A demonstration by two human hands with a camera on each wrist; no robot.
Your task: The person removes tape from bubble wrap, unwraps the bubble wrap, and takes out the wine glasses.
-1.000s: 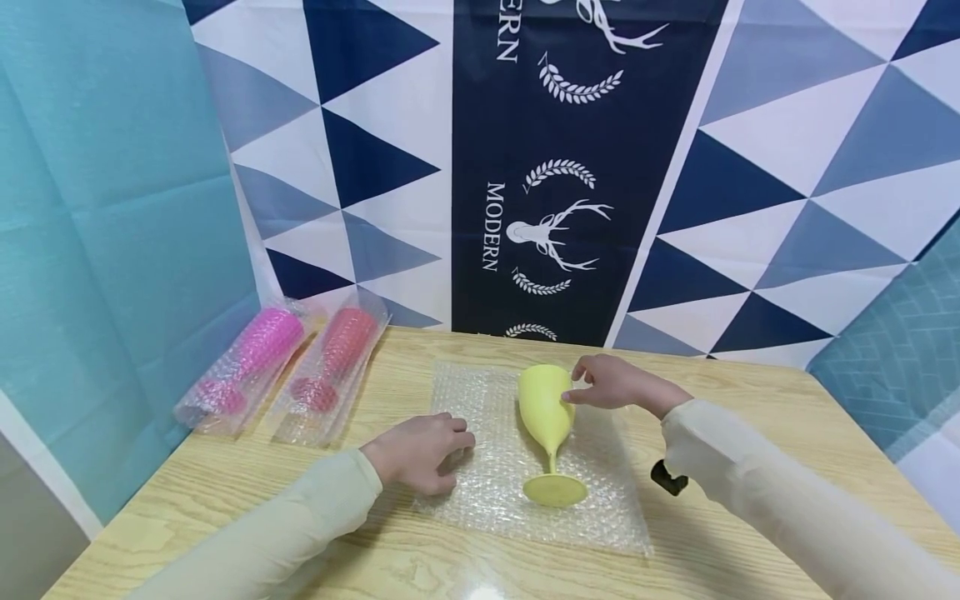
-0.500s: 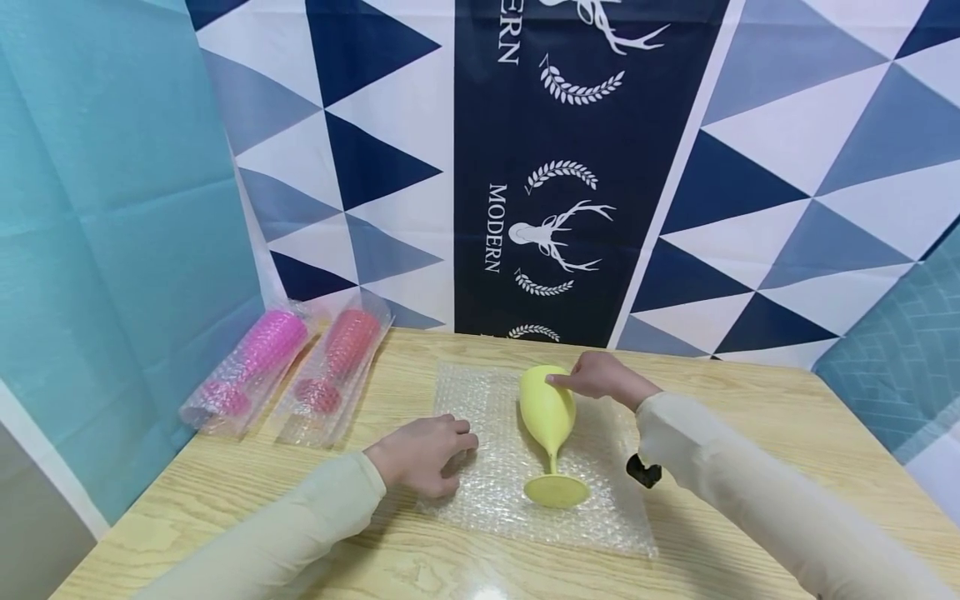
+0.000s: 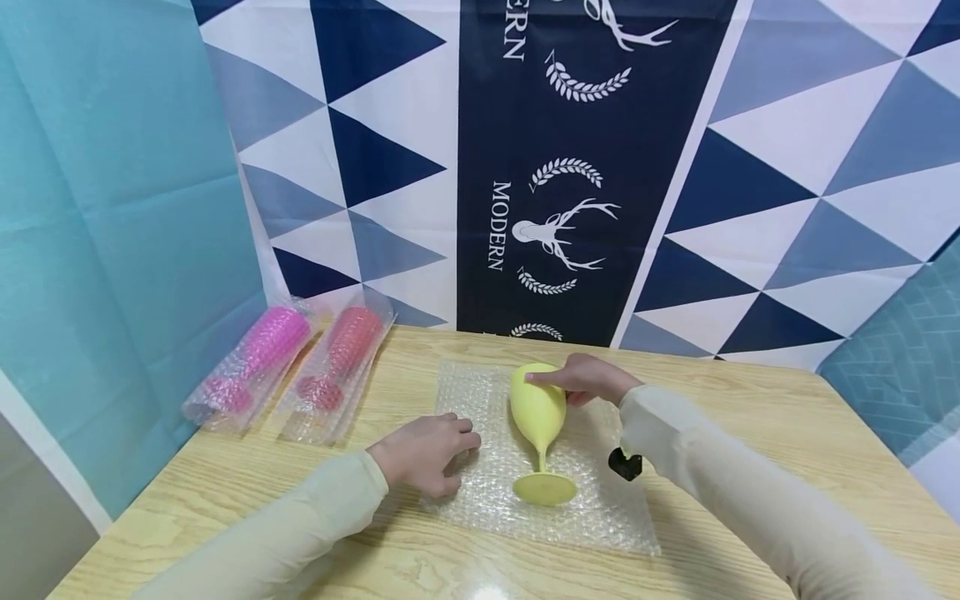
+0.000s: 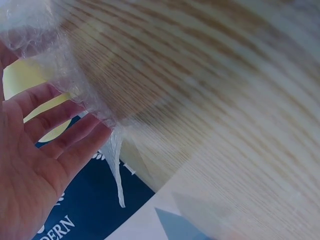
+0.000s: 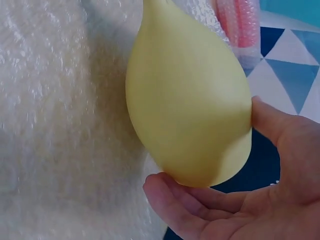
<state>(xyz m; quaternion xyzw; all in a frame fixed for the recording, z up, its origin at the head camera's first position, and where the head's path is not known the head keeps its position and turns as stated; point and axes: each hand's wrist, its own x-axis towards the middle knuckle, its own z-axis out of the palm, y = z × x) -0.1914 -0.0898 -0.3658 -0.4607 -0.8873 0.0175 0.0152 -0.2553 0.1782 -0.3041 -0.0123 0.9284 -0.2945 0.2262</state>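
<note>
Pale yellow stemmed goblet (image 3: pixel 538 417), matte and opaque, lying on its side on a flat sheet of clear bubble wrap (image 3: pixel 480 510), mouth toward the back of the pale wood-grain desk (image 3: pixel 247 475), round foot toward the near edge. Gripped at the bowl by the right hand (image 3: pixel 592 379), thumb laid across the upper side, other fingers at the side near the rim; seen close up from the right wrist, bowl held between thumb and fingertips. At the sheet's left edge, the left hand (image 3: pixel 425 457), fingers loosely bent and slack, touching the wrap, apart from the goblet. Over both arms, long cream sleeves (image 3: pixel 705 458), with a small black object (image 3: pixel 625 464) just below the right cuff. At the back left, side by side, a bubble-wrapped magenta-pink goblet (image 3: pixel 272 340) and a bubble-wrapped coral-red goblet (image 3: pixel 354 337). Behind, a hanging cloth (image 3: pixel 405 75) of navy, grey-blue and white triangles, its dark central strip printed with stag heads, leaf sprays and the word "MODERN"; to the left, a plain turquoise cloth (image 3: pixel 127 208).
</note>
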